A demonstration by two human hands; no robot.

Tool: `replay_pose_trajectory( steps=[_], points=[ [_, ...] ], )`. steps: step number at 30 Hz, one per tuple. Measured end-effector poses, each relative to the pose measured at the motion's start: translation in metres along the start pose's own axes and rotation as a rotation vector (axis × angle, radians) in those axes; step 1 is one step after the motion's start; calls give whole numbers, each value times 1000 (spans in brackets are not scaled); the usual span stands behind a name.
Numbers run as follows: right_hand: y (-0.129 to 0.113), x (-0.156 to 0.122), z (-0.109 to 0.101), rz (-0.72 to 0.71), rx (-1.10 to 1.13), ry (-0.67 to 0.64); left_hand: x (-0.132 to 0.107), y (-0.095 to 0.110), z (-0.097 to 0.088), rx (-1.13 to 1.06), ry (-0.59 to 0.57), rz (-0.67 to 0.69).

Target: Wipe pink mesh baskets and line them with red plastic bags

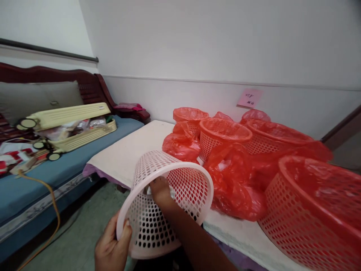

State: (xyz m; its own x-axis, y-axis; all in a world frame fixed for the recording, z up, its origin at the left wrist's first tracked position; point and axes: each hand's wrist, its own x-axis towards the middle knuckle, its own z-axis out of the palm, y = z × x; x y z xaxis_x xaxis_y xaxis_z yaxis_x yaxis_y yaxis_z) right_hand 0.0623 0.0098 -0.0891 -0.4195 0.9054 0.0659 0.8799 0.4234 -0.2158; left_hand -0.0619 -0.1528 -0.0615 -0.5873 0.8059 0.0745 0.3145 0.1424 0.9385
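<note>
A white plastic wastebasket (166,165) with a perforated wall is tilted on its side, its open mouth facing me. My left hand (113,241) is closed on the rim at the lower left, thumb over the edge. Deep inside the basket is my right hand (160,188), fingers curled against the inner wall. A pale, cloth-like piece (172,192) shows beside and under those fingers, mostly covered by the hand.
Perforated baskets lined with red plastic bags (225,130) crowd the white table (126,150) on the right. Loose red bag film (234,184) bulges close to the white basket. A pink note (249,98) is on the wall. Left, an open yellow suitcase (76,116) lies on a blue-covered bed (124,130).
</note>
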Motion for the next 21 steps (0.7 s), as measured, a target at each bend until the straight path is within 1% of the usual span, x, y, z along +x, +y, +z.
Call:
replay_pose_trajectory(
  steps=[2,4,7,8,9,10,12,13,15,17,19,21],
  points=[
    [-6,-9,-6,-36,5,-30,5,4,-1,30,33,1],
    [-12,-26,-18,-126,23,-58,12,7,-3,49,46,14],
    [-18,-70,-41,-301,42,-80,22,11,-7,39,61,67],
    [-19,-87,-48,-387,37,-81,25,13,-9,32,57,77],
    [-19,-105,-53,-432,28,-88,27,16,-10,29,53,82],
    [-19,-121,-55,-479,41,-68,29,19,-10,27,54,83],
    [-18,-147,-53,-499,1,29,34,29,-10,16,56,78],
    [-18,-155,-48,-475,-32,99,36,34,-8,5,57,74],
    [-20,-164,-34,-402,-98,242,39,46,-3,-33,48,68],
    [-23,-163,-19,-350,-113,338,41,57,4,-72,22,75],
    [-27,-156,-8,-350,-83,378,42,64,9,-105,-12,91],
    [-32,-149,-4,-341,-46,395,40,67,12,-115,-45,109]
  ],
)
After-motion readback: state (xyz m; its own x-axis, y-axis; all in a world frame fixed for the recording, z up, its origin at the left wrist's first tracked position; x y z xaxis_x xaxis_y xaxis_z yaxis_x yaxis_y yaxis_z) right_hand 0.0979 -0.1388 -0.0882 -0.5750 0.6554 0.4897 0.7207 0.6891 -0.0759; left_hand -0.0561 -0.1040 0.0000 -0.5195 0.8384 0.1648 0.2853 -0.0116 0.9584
